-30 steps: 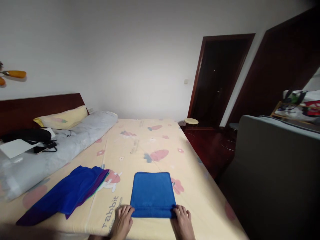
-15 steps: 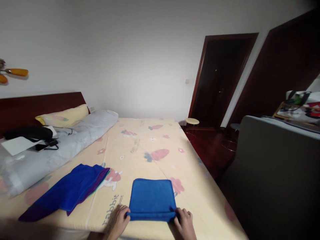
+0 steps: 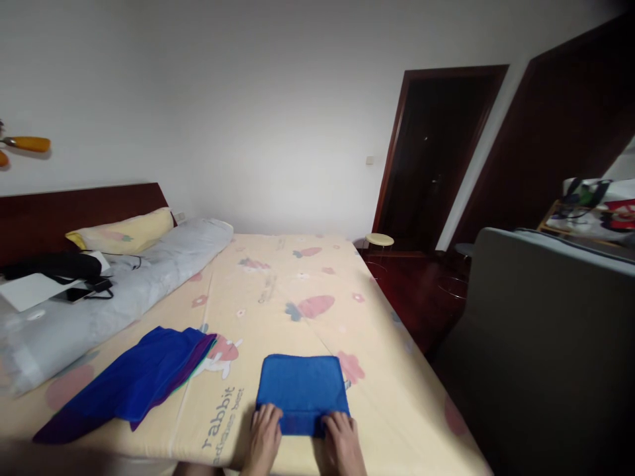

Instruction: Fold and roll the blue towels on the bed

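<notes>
A blue cloth [image 3: 303, 380], folded into a rectangle, lies flat on the bed near its front edge. A narrow folded strip runs along its near side. At the near left corner, my left hand [image 3: 266, 430] has its fingers curled over that strip. My right hand [image 3: 342, 436] grips the same strip near the right corner, thumb toward the middle. The fingertips partly hide both near corners. To the left lies a loose pile of thin cloths [image 3: 133, 373], deep blue on top with purple and green edges showing.
The bed [image 3: 397, 403] has a cream sheet with radish and rabbit prints. A grey quilt [image 3: 149, 284], a yellow pillow [image 3: 124, 231], a phone [image 3: 75, 295] and a black bag [image 3: 59, 264] are at the left. A dark grey panel [image 3: 536, 344] stands right; a stool [image 3: 380, 239] is beyond.
Both hands have moved inward from the cloth's near corners, and their fingers now lie over the near strip. The raised near edge looks flatter. The camera view has shifted slightly.
</notes>
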The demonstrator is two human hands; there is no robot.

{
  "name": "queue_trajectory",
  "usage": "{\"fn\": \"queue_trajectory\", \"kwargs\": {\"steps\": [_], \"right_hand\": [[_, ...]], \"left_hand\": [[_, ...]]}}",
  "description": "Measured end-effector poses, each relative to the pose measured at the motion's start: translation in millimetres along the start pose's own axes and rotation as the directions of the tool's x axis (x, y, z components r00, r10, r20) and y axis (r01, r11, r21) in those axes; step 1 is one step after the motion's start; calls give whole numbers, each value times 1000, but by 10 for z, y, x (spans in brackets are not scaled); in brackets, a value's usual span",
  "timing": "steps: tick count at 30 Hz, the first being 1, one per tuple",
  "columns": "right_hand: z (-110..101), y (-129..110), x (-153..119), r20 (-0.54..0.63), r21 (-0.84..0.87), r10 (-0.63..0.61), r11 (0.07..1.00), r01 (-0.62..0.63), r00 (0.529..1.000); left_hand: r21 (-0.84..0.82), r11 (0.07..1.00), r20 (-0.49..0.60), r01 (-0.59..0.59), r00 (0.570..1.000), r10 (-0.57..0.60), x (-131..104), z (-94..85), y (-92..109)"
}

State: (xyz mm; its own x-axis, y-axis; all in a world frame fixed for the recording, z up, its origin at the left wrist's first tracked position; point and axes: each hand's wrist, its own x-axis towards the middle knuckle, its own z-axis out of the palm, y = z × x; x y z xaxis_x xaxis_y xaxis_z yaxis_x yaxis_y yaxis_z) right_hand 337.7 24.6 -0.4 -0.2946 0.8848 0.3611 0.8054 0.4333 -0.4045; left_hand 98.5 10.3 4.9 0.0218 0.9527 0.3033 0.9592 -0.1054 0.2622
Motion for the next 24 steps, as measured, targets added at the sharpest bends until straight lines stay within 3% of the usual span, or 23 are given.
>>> {"fn": "queue_trajectory", "kwargs": {"steps": [3, 7, 16, 20, 24], "right_hand": [[114, -324, 52, 102, 50, -118, 992, 114, 988], [200, -419, 72, 144, 19, -58, 998, 56, 988], [-133, 335, -181, 129, -160, 86, 985, -65, 988], [-187, 415, -226, 108, -196, 94, 978, -71, 990], [-149, 295, -167, 36, -237, 141, 963, -129, 989]], "left_hand": [[-3, 985, 24, -173, 985, 173, -90, 267, 220], [56, 991, 39, -126, 992, 124, -166, 480, 188], [189, 976, -104, -109, 986, 130, -317, 104, -570], [182, 979, -76, -89, 992, 104, -313, 28, -609], [156, 986, -24, 53, 998, -50, -263, 48, -490]]}}
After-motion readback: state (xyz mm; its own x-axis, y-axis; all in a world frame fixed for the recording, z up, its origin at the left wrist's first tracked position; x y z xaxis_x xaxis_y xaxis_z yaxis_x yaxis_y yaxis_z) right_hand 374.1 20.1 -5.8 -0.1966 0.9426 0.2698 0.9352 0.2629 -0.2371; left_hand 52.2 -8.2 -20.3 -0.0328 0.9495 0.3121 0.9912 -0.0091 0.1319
